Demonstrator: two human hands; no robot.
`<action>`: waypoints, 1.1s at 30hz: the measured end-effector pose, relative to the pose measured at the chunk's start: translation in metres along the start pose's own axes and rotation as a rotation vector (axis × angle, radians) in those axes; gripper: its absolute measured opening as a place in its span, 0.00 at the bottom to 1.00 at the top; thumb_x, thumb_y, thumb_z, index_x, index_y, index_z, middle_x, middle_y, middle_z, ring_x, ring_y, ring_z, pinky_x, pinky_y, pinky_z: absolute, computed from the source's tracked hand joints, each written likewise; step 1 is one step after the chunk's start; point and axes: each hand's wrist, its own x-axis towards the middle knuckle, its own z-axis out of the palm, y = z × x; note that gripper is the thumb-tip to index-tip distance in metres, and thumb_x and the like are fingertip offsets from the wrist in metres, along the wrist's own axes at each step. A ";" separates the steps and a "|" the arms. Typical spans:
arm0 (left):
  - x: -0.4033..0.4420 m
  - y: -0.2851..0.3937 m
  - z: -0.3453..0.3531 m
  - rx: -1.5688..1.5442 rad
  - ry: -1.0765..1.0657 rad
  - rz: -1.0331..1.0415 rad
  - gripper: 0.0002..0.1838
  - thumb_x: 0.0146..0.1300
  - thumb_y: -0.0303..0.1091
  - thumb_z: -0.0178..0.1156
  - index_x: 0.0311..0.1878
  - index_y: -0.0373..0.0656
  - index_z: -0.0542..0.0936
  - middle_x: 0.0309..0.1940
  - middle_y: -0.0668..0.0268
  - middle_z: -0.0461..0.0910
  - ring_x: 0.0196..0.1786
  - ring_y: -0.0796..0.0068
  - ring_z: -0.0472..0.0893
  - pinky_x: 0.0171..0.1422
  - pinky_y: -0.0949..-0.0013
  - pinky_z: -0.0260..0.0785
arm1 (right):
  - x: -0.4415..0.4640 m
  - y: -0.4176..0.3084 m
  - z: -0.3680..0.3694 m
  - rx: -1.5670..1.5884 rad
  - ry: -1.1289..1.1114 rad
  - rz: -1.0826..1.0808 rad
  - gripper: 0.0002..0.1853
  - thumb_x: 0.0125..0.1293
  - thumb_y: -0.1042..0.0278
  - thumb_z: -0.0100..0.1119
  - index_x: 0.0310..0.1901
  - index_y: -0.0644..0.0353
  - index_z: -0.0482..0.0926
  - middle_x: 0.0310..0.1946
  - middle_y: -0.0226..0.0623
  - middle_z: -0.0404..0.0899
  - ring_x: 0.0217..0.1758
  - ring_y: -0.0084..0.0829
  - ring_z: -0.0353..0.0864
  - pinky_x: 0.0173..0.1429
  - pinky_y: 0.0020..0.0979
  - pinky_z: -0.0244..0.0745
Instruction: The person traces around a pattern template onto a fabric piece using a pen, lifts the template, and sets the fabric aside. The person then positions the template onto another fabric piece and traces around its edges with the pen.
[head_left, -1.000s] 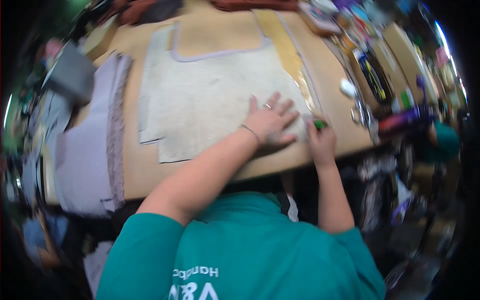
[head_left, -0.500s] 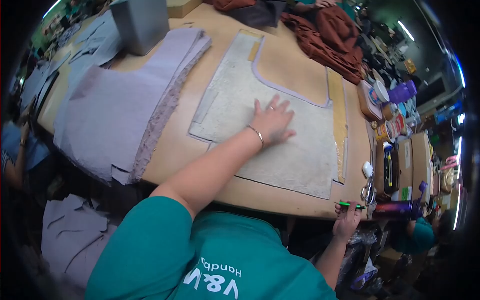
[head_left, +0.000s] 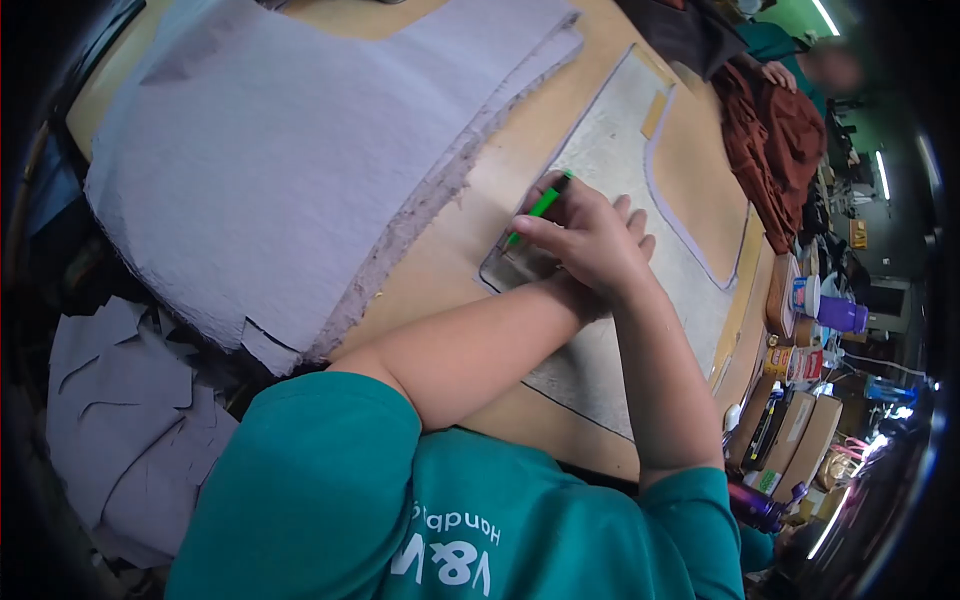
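Resting on the counter (head_left: 440,275), the lilac stack (head_left: 290,150) could go crooked if the left arm (head_left: 470,350) brushes it. The pale panel (head_left: 690,290) beside it could slip by dragging; brown cloth (head_left: 765,130) lies beyond. The left hand (head_left: 637,222), fingers slightly spread on this panel, is partly blocked by the right hand (head_left: 600,240), whose fingers pinch the green pen (head_left: 543,208).

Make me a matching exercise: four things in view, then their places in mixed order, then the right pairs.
1. Green pen
2. Left hand
3. Big lilac stack
4. Rust-brown cloth

A. Beside another person's hand
B. In the right hand
C. On the table, left of the grey template
D. On the grey template, partly hidden by the right arm

Pairs: 1-B, 2-D, 3-C, 4-A
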 end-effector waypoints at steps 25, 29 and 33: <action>0.000 0.005 -0.014 -0.452 0.054 -0.181 0.31 0.53 0.52 0.55 0.60 0.52 0.64 0.66 0.63 0.48 0.69 0.60 0.38 0.61 0.33 0.39 | 0.169 0.098 -0.149 0.097 0.502 0.030 0.10 0.56 0.68 0.59 0.37 0.60 0.70 0.29 0.31 0.75 0.29 0.22 0.72 0.33 0.25 0.68; 0.002 0.005 -0.013 -0.455 0.064 -0.188 0.31 0.53 0.52 0.54 0.60 0.52 0.64 0.66 0.63 0.48 0.70 0.60 0.37 0.60 0.33 0.39 | 0.224 0.128 -0.195 0.068 0.671 -0.020 0.11 0.55 0.69 0.59 0.37 0.60 0.69 0.29 0.33 0.75 0.25 0.22 0.73 0.26 0.24 0.68; 0.002 0.005 -0.012 -0.441 0.077 -0.187 0.31 0.52 0.53 0.55 0.59 0.53 0.65 0.66 0.64 0.48 0.70 0.60 0.38 0.60 0.34 0.39 | 0.251 0.146 -0.211 -0.012 0.810 -0.099 0.10 0.56 0.68 0.59 0.37 0.59 0.70 0.26 0.33 0.75 0.27 0.23 0.75 0.29 0.23 0.71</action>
